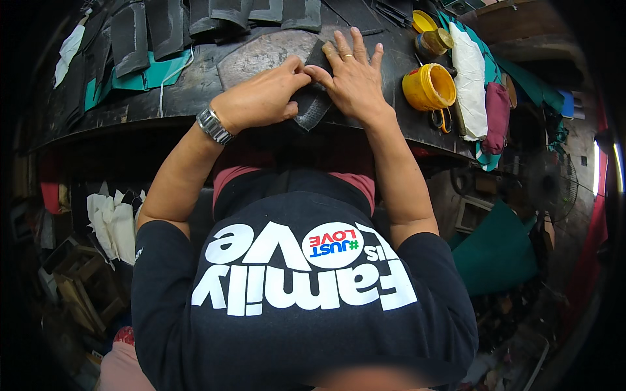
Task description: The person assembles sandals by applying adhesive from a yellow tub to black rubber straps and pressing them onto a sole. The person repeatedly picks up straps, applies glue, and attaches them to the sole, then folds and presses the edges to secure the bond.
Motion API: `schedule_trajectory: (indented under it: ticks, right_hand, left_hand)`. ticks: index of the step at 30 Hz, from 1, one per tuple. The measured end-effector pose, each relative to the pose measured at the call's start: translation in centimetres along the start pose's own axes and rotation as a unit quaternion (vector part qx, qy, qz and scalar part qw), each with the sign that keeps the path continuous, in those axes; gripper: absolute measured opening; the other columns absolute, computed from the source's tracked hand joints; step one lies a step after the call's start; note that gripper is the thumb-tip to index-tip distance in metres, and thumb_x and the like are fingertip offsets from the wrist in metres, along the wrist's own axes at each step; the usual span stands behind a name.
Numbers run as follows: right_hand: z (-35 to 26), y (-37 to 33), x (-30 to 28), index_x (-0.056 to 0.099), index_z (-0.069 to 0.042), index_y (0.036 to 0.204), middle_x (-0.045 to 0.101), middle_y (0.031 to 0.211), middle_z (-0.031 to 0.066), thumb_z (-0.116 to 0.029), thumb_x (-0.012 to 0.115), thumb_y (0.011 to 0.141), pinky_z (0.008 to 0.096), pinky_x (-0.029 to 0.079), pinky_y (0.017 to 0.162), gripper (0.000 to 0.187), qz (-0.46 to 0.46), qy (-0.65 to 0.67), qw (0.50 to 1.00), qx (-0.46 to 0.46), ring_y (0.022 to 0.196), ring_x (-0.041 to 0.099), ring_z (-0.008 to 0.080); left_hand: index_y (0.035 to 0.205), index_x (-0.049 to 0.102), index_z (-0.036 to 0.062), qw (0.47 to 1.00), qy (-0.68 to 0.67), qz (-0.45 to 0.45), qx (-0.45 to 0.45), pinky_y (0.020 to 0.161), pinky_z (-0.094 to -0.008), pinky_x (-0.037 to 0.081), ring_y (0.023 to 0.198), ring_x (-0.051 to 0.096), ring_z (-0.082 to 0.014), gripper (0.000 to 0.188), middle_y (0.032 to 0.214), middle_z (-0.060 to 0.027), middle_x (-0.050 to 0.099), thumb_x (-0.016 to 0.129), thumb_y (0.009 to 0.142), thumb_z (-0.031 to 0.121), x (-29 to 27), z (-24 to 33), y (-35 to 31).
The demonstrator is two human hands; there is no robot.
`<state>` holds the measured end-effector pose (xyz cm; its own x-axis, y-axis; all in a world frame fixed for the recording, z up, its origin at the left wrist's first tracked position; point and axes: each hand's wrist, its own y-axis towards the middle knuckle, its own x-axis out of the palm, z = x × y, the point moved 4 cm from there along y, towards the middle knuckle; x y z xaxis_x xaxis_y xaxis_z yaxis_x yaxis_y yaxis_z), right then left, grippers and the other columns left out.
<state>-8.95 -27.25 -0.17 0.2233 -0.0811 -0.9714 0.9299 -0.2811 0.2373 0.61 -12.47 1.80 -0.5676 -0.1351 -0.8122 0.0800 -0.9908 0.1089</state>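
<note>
A black leather-like piece with a textured face (313,112) lies at the near edge of the dark worktable, partly hidden under both hands. My right hand (354,79) rests flat on it, fingers spread, a ring on one finger. Close to the right thumb, my left hand (268,91) is closed in a pinch at the piece's edge; its fingertips hide the exact grip. A metal watch (214,126) is on my left wrist. Beyond the hands is a pale, worn slab (251,57) set on the table.
Several black cut pieces (164,29) lie at the back left, some over green sheet material (171,68). On the right stand an open yellow tub (428,88) and a smaller jar (433,42), with orange-handled scissors (443,120) and a white cloth roll (468,81) beside them.
</note>
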Motion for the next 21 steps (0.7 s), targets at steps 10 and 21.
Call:
schedule_trajectory:
  ticks: [10,21]
  right_hand:
    - [1.0,0.3,0.5,0.051,-0.02,0.148,0.036,0.161,0.0113,-0.064,0.034,0.101,0.0691,0.004,0.119,0.067,0.009,-0.053,0.996,-0.065,0.155,0.017,0.0329]
    - [5.0,1.2,-5.5,0.049,-0.014,0.149,0.044,0.154,0.02,-0.047,0.05,0.104,0.0488,0.024,0.12,0.056,0.198,0.351,0.914,-0.048,0.146,0.036,0.0363]
  left_hand:
    - [0.136,0.055,-0.0012,0.999,0.013,-0.043,0.022,0.103,-0.0439,0.049,0.12,0.059,-0.0383,0.055,0.147,-0.0154,0.046,0.064,0.082,0.006,0.0,0.0,0.2]
    - [0.135,0.059,0.0029,0.994,-0.05,0.086,-0.041,0.095,-0.0425,0.052,0.108,0.064,-0.0356,0.055,0.132,-0.0196,0.056,0.072,0.081,0.005,-0.6,0.4,-1.1]
